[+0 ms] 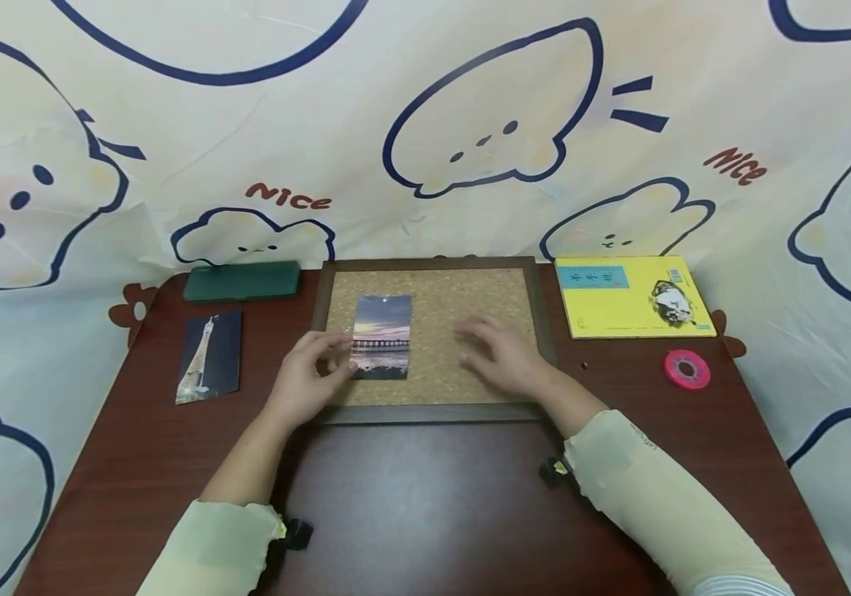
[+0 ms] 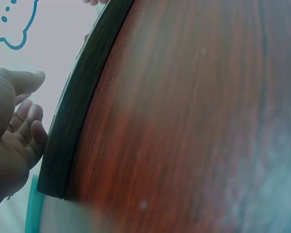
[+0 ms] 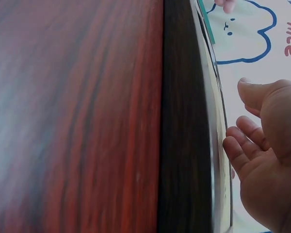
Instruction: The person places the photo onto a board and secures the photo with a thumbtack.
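A sunset photo point(image 1: 384, 319) with a pier across it lies on the left half of a framed cork board point(image 1: 440, 393). My left hand point(image 1: 308, 377) is at the photo's left edge, thumb and fingers apart; whether the fingertips touch the photo I cannot tell. In the left wrist view the left hand point(image 2: 14, 119) shows nothing between thumb and fingers. Over the board's right half is my right hand point(image 1: 503, 356), fingers relaxed and holding nothing. The right wrist view shows the right hand point(image 3: 266, 141) beside the board's dark frame point(image 3: 186, 121).
Left of the board lie a photo of a lit tower point(image 1: 209, 356) and a green case point(image 1: 242, 281). To its right are a yellow book point(image 1: 619, 310), a pink ring-shaped container point(image 1: 687, 369) and a tiny dark object point(image 1: 584, 365). A patterned cloth point(image 1: 470, 223) hangs behind the table.
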